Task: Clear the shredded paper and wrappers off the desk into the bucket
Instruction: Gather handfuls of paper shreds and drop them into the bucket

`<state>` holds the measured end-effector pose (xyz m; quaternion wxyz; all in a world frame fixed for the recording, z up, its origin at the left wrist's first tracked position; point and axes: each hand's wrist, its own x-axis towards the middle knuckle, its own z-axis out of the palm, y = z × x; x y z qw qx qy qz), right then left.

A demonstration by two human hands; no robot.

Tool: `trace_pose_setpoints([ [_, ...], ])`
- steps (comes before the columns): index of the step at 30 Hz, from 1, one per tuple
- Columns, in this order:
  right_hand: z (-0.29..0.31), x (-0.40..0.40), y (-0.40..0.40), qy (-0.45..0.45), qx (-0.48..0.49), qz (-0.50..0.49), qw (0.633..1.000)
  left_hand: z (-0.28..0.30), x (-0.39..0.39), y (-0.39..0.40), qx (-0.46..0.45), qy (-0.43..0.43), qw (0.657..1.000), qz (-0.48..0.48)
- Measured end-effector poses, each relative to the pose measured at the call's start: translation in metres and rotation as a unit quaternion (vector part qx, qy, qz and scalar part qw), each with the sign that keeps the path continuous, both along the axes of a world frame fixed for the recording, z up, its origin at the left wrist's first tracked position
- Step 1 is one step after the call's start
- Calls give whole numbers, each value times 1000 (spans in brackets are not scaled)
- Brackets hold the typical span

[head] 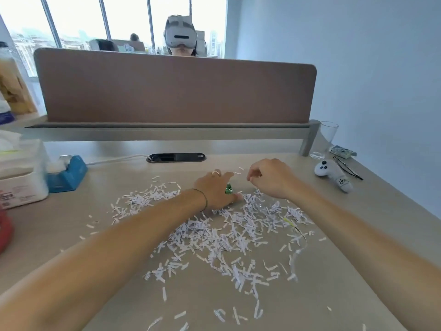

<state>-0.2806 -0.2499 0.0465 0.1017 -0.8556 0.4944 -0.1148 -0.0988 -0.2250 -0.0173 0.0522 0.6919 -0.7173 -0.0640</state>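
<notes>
Head view looks down on a pale beige counter backed by a brown fabric divider panel, windows behind and a light blue wall to the right. At left sit a white tissue box and a blue tape dispenser. White shredded paper strips litter the middle. The left hand rests fingers spread on the strips beside a green foil wrapper. The right hand hovers, fingers curled; I cannot tell whether they pinch anything. Farther right lie a white controller and a clear glass.
</notes>
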Motion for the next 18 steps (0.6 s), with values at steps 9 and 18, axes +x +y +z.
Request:
trace_pose_setpoints([
  [9, -21, -38, 5, -2, 24, -25, 999, -6, -8, 6, -79, 45, 996, -4],
  [18, -62, -41, 22, 70, 25, -32, 997, 3, -5, 36, -144, 240, 960, 28],
])
